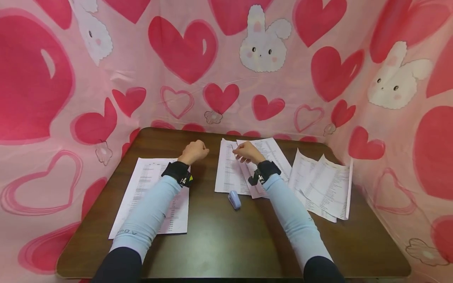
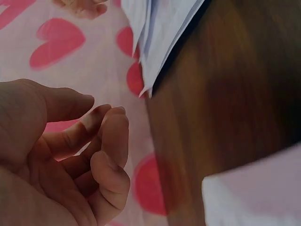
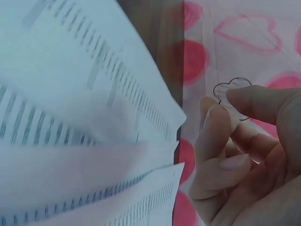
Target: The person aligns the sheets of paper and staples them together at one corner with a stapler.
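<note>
Nearest, a printed page [image 1: 146, 182] lies at nine o'clock from the lilac stapler [image 1: 234, 200] on the brown surface [image 1: 219, 236]; curling pages [image 1: 323, 186] sit at three. Overlapping sheets [image 1: 228, 173] spread at one. Beyond, the left hand [image 1: 194, 152] hovers at eleven, the right hand [image 1: 249, 152] near one, fingers loosely curled, gripping nothing. Farthest hangs heart-patterned cloth [image 1: 226, 70].

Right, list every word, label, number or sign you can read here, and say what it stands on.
No text can be read for certain.
Left sleeve: dark lettering, too small to read.
Left sheet: printed rows, too small.
Middle sheets: printed rows, too small.
Right sheets: printed rows, too small.
</note>
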